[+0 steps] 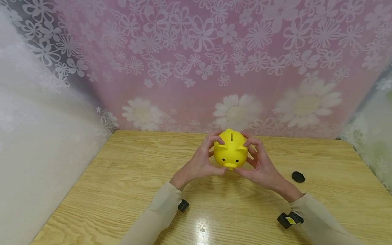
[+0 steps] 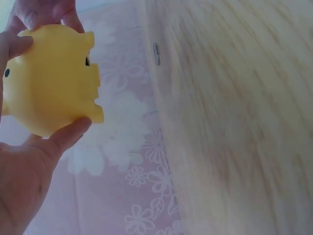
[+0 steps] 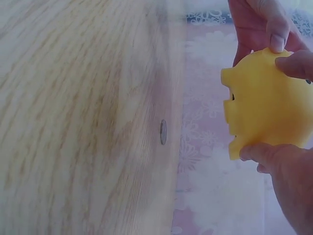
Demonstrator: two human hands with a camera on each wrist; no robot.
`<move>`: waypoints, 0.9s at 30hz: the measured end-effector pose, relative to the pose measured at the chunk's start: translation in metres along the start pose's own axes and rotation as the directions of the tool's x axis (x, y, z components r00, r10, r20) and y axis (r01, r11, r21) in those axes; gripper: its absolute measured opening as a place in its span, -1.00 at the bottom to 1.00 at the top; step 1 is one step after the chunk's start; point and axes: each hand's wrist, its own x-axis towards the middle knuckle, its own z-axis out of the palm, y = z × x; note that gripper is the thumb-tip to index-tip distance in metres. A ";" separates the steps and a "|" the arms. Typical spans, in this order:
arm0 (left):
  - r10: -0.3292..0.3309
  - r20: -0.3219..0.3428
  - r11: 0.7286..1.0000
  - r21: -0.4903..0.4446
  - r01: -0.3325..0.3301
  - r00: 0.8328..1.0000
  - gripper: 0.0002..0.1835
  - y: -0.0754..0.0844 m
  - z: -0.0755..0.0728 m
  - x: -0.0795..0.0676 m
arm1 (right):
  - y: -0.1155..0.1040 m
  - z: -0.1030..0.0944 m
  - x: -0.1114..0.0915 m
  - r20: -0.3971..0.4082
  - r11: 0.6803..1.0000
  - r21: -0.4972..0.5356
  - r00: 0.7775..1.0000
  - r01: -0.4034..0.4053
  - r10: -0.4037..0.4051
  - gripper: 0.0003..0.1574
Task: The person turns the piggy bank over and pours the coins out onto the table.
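Note:
A yellow piggy bank (image 1: 231,149) is held up between my two hands, its face with two black eyes towards me and its coin slot on top. My left hand (image 1: 200,158) grips its left side, with a finger at the ear and the thumb low near the snout. On the opposite side my right hand (image 1: 260,163) grips it the same way. The wrist views show the bank raised over the table, its stubby feet pointing down and a dark gap showing between them. Below it a small thin grey disc (image 3: 163,132), coin-like, lies on the tabletop.
A black round cap (image 1: 298,177) lies on the wooden table (image 1: 137,190), right of my right hand. Black wrist devices (image 1: 284,220) are on both sleeves. A pink flowered curtain (image 1: 183,68) hangs behind the table's far edge.

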 end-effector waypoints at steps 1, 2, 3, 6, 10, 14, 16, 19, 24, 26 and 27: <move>0.002 -0.001 1.000 0.004 -0.002 1.000 -0.23 0.000 0.000 0.000 | 0.000 0.000 0.000 0.003 1.000 -0.010 1.000 0.001 -0.001 -0.09; 0.004 0.000 1.000 0.004 -0.004 1.000 -0.24 -0.001 0.000 0.000 | 0.000 0.000 -0.001 0.005 1.000 -0.024 1.000 0.002 -0.002 -0.09; 0.006 0.001 1.000 0.007 -0.006 1.000 -0.24 -0.001 0.000 -0.001 | 0.001 0.000 -0.001 0.005 0.999 -0.040 1.000 0.002 -0.002 -0.09; 0.020 0.005 1.000 0.021 -0.020 1.000 -0.25 -0.003 0.001 -0.001 | 0.004 0.000 -0.001 0.009 0.995 -0.098 1.000 0.009 -0.009 -0.10; 0.031 0.008 0.997 0.072 -0.031 0.999 -0.25 -0.007 0.003 -0.001 | 0.011 0.000 -0.002 0.018 0.978 -0.202 0.999 0.047 -0.045 -0.11; 0.022 0.016 0.990 0.136 -0.024 1.000 -0.27 -0.011 0.004 -0.001 | 0.017 0.002 -0.003 0.028 0.958 -0.281 0.998 0.063 -0.057 -0.11; 0.027 0.023 0.983 0.179 -0.031 0.999 -0.28 -0.012 0.005 -0.002 | 0.019 0.003 -0.003 0.038 0.947 -0.313 0.997 0.074 -0.065 -0.10; 0.049 0.033 0.967 0.250 -0.055 0.998 -0.28 -0.014 0.006 -0.002 | 0.021 0.005 -0.004 0.052 0.926 -0.363 0.994 0.105 -0.092 -0.08; 0.071 0.045 0.950 0.300 -0.081 0.996 -0.29 -0.015 0.007 -0.001 | 0.023 0.006 -0.004 0.059 0.889 -0.436 0.990 0.142 -0.129 -0.07; 0.083 0.047 0.944 0.316 -0.093 0.995 -0.29 -0.014 0.007 -0.001 | 0.024 0.006 -0.003 0.065 0.871 -0.461 0.985 0.171 -0.159 -0.10; 0.090 0.046 0.940 0.327 -0.100 0.995 -0.30 -0.014 0.007 -0.001 | 0.025 0.006 -0.003 0.067 0.857 -0.480 0.982 0.187 -0.177 -0.12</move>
